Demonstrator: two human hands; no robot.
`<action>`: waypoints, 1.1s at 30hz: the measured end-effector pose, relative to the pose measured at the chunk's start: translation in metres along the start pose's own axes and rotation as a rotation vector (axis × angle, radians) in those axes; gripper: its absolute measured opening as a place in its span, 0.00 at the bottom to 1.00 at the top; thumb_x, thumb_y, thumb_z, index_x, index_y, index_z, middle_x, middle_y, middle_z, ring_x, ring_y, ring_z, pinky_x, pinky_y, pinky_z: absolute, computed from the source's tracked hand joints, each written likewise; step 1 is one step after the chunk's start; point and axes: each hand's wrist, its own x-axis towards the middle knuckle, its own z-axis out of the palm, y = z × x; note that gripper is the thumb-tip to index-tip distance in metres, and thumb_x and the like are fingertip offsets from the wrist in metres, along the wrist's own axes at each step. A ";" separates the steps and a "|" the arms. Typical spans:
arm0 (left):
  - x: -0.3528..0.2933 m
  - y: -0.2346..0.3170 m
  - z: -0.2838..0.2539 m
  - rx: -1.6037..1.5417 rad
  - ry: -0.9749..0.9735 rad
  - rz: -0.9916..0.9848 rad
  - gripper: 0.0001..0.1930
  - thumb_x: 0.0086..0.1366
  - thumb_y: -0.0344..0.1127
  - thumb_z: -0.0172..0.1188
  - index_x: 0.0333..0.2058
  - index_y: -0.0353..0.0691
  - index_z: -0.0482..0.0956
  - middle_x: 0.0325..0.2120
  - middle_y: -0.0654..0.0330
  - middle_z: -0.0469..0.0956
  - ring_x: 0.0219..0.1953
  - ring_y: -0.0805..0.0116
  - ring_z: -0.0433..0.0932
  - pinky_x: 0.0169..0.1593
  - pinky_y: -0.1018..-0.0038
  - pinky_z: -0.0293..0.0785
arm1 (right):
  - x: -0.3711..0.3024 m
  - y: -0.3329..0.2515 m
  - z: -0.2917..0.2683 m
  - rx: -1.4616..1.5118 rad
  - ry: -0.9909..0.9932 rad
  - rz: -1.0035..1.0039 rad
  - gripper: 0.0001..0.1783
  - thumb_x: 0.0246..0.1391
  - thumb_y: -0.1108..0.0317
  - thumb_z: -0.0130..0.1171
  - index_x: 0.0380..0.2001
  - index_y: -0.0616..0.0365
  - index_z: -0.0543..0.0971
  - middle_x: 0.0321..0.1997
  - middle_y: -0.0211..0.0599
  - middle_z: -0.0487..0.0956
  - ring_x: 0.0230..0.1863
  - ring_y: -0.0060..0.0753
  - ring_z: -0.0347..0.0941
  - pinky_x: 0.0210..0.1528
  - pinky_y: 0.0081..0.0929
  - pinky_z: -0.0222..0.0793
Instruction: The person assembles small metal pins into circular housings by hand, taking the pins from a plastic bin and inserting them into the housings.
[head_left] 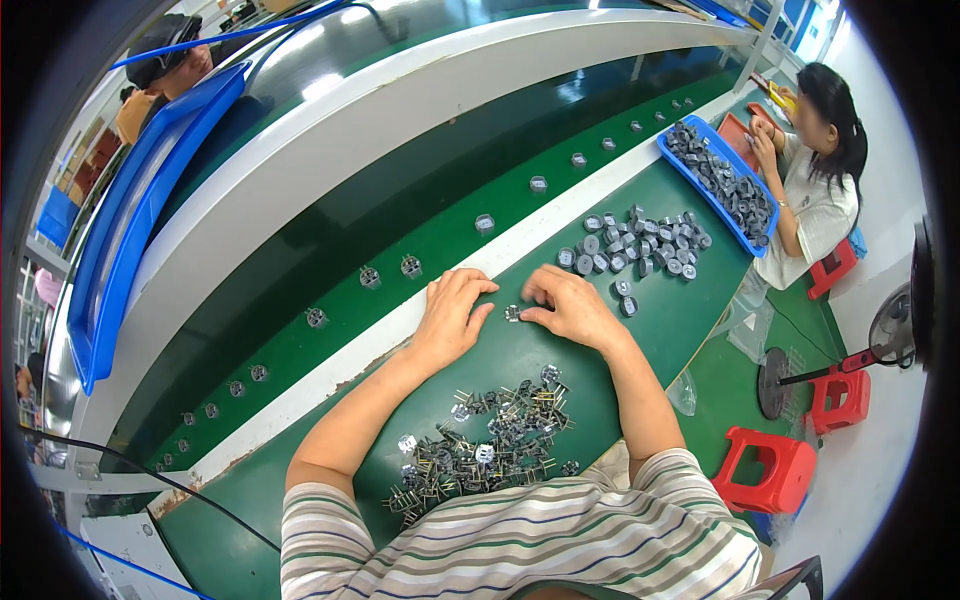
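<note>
My left hand (452, 314) rests on the green worktable near the white rail, fingers stretched forward and thumb apart, holding nothing. A small dark electronic part with metal pins (513, 313) lies between my two hands. Against it is the thumb tip of my right hand (574, 308); the other fingers are bent, slightly blurred and apart from the thumb. Close to my body spreads a heap of similar pinned parts (480, 450), several with pale faces. To the right of my right hand stands a group of round grey caps (640, 243), with two caps (625, 298) nearer to me.
Beyond the white rail (400, 312), a green conveyor belt (440, 245) carries spaced-out small units. A blue tray (765, 240) full of grey caps sits at the table's right end, beside a co-worker (825, 190). Red stools (765, 470) and a fan (893, 325) stand at right.
</note>
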 end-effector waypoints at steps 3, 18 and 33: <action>0.000 -0.002 0.001 -0.006 0.025 -0.022 0.17 0.64 0.29 0.69 0.52 0.41 0.80 0.50 0.58 0.77 0.56 0.55 0.73 0.58 0.59 0.64 | 0.006 0.010 0.016 0.097 0.087 -0.474 0.10 0.50 0.75 0.73 0.38 0.58 0.86 0.43 0.37 0.79 0.50 0.44 0.76 0.49 0.37 0.74; 0.001 0.003 -0.001 0.015 0.063 -0.002 0.29 0.58 0.38 0.77 0.57 0.40 0.78 0.57 0.56 0.77 0.60 0.55 0.73 0.63 0.57 0.63 | 0.005 -0.004 0.041 0.385 0.214 -0.341 0.07 0.56 0.79 0.66 0.38 0.63 0.82 0.36 0.42 0.83 0.37 0.43 0.84 0.42 0.37 0.79; 0.003 -0.005 -0.008 -0.074 -0.065 0.021 0.23 0.54 0.34 0.79 0.47 0.39 0.80 0.47 0.55 0.74 0.54 0.53 0.74 0.60 0.62 0.71 | 0.015 0.025 0.029 0.073 0.312 -0.209 0.08 0.52 0.71 0.71 0.36 0.58 0.83 0.38 0.38 0.80 0.45 0.46 0.76 0.45 0.43 0.74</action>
